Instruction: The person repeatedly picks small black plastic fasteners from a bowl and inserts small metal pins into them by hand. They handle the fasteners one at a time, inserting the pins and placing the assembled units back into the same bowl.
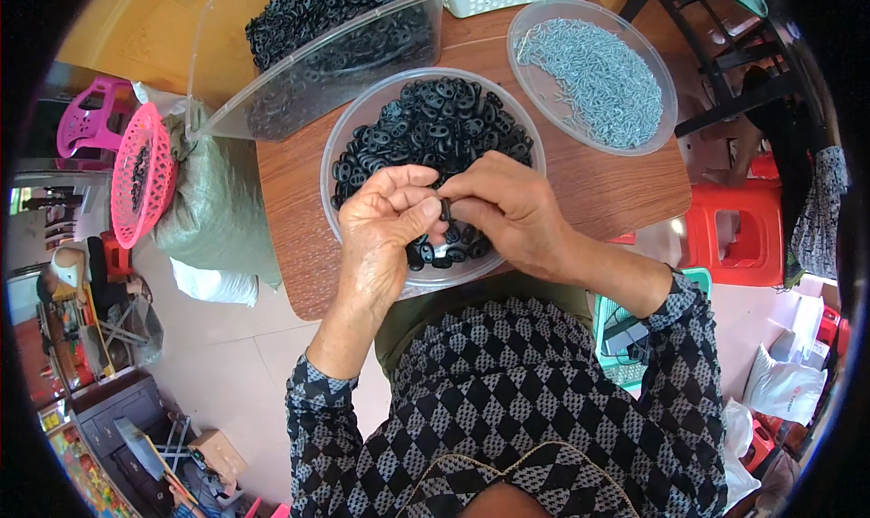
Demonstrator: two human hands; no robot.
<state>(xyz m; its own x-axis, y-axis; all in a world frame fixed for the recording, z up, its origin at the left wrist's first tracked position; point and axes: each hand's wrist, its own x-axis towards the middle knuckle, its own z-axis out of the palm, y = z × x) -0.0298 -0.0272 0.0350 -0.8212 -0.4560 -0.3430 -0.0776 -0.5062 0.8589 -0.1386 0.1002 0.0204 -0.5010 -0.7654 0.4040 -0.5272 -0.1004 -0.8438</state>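
Small black piece (445, 211), held at the middle of the frame just above the near side of the bowl, looks light and stiff, most likely moulded plastic. It seems hard to crush, so fragility should be a minor worry; its smooth, slightly shiny surface could make it slip or turn between dry fingertips. A pinch across its narrow sides, near the middle, would probably be surest, leaving the ends and faces free.

Left hand (385, 226) rises from the lower left, palm side turned up and inward, wrist fairly straight. Its thumb lies along one side of the piece with curled fingers behind, a narrow pinch. Right hand (517, 212) comes from the right, back uppermost, elbow out, forearm slanting down toward the lower right. Its thumb and forefinger are drawn close together at the upper end of the piece; whether they grip it or a second small part cannot be told, as the fingers cover the spot.

Below the hands, the round translucent bowl (480, 266) holds loose black parts (444, 119), many with two holes. Upper right, a shallow clear dish (546, 96) carries silvery screws (603, 78); upper left, a clear rectangular bin (222, 87) holds more black parts. All three containers rest on the brown wooden table (294, 214).
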